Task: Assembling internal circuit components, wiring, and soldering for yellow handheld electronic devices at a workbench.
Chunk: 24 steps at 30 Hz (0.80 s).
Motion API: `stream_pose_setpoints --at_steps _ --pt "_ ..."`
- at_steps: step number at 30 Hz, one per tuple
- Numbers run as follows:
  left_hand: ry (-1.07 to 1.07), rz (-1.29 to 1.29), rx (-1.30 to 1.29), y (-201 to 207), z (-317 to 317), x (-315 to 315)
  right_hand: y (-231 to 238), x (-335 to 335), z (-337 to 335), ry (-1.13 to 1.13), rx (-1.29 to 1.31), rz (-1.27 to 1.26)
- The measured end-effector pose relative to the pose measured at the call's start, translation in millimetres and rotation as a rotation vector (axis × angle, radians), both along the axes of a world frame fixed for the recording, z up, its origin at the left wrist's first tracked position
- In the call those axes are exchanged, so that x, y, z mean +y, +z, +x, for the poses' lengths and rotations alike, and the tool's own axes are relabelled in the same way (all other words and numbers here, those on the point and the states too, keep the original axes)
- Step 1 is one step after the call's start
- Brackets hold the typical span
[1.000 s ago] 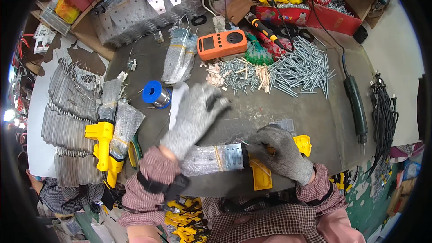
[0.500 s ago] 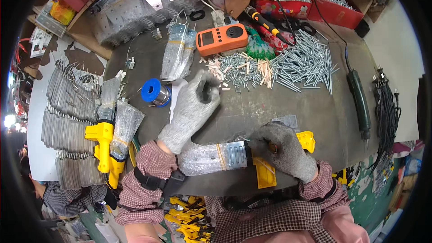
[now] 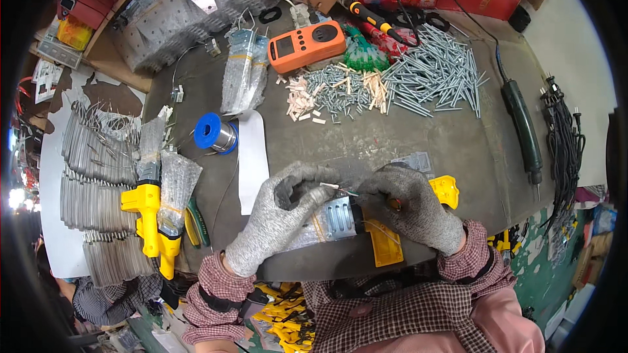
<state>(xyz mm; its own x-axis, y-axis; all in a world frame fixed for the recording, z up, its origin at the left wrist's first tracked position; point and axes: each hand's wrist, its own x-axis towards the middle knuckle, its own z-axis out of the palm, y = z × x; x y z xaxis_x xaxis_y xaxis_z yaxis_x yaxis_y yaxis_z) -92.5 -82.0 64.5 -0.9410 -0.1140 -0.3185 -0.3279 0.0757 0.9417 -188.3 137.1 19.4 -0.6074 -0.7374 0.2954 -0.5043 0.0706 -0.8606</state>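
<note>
In grey knitted gloves, both my hands meet over the front of the bench. My left hand [image 3: 281,212] pinches a small pale sleeve [image 3: 329,185] between thumb and fingertips. Close to its right, my right hand [image 3: 415,206] is closed on a thin wire [image 3: 350,192], whose greenish end points at the sleeve. Something small and orange shows within the right hand's grip, mostly hidden. Below the hands lies a bubble-wrapped metal heating element [image 3: 337,217] with slots and a rubber band. A yellow plastic handle shell [image 3: 386,248] is at its right end, partly under the right hand.
Behind are pale sleeves [image 3: 301,99], a heap of long screws [image 3: 435,75] and an orange meter [image 3: 306,47]. Solder on a blue spool [image 3: 216,134], pliers [image 3: 196,223] and yellow-handled units [image 3: 149,212] lie left. A corded screwdriver [image 3: 521,134] hangs at right; another yellow shell [image 3: 445,191] sits nearer.
My left hand has come down and right from near the pale sleeves to the wire, with a sleeve now visible in its fingers. My right hand stays nearly in place.
</note>
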Motion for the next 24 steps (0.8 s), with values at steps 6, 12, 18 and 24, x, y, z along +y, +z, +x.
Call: stream_pose_setpoints --at_steps 6,12,18,24 --pt "0.011 0.030 0.052 -2.1 6.1 6.5 2.2 -0.3 -1.5 0.028 0.023 0.026" --pt "0.011 -0.004 0.060 -3.0 10.2 3.9 2.2 -0.1 -2.1 0.043 0.029 0.039" --pt "-0.058 -0.082 0.093 -0.4 7.3 1.1 5.2 0.4 -1.4 0.047 0.010 0.046" --pt "-0.132 -0.135 0.148 1.2 2.6 2.4 4.7 1.5 -2.1 0.061 0.018 0.053"
